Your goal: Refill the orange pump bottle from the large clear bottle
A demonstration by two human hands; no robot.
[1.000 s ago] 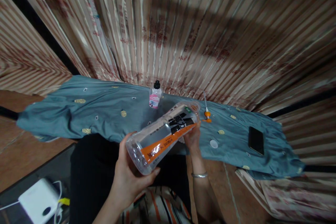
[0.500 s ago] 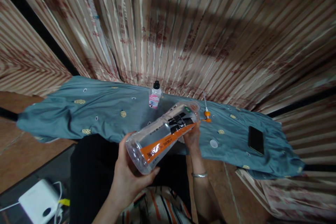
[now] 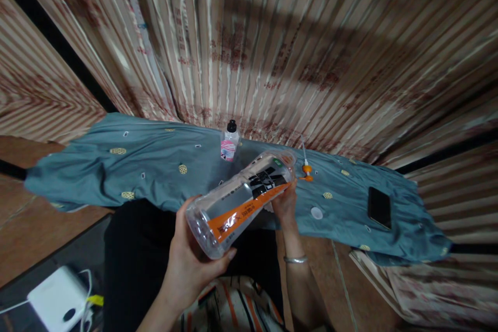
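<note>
A large clear plastic bottle with an orange, black and silver label lies tilted across both my hands, above my lap. My left hand is wrapped round its base at the lower left. Near the other end, my right hand grips it from below, its fingers mostly hidden behind the bottle. Just beyond that end, an orange and white pump head with a thin tube rests on the cloth. A small clear bottle with a black cap and pink label stands upright behind the large one.
Teal cloth with yellow prints covers the narrow surface before me. On it lie a white round disc and a black phone. Striped curtains hang close behind. A white device with cables sits at lower left.
</note>
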